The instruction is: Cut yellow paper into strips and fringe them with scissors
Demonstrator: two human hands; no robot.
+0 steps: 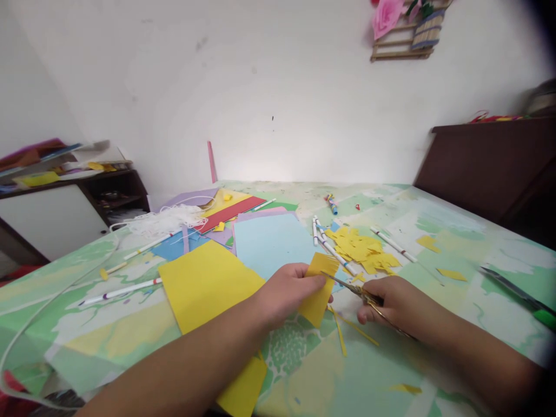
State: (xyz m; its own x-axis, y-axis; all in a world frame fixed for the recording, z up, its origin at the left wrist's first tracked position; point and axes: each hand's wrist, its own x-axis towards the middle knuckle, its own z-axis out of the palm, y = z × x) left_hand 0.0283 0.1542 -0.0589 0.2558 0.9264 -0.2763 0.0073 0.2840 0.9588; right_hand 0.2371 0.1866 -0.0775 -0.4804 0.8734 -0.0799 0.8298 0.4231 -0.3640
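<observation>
My left hand (289, 292) pinches a small yellow paper piece (316, 307) whose top edge is snipped into a fringe. In my right hand (386, 298) is a pair of gold-handled scissors (369, 300), its blades reaching the paper at the right edge. Thin yellow strips (340, 333) lie on the tablecloth just below the scissors. Past them rests a pile of yellow paper scraps (358, 249). A large yellow sheet (204, 284) lies under and beyond my left forearm, and a light blue sheet (271, 240) sits behind my left hand.
White markers (332, 249) lie about the scraps, more on the left. White string (160, 220) is heaped at the back left near a red paper strip (234, 213). A green-handled cutter (516, 292) lies at the right edge. A dark cabinet (486, 168) borders the table's right side.
</observation>
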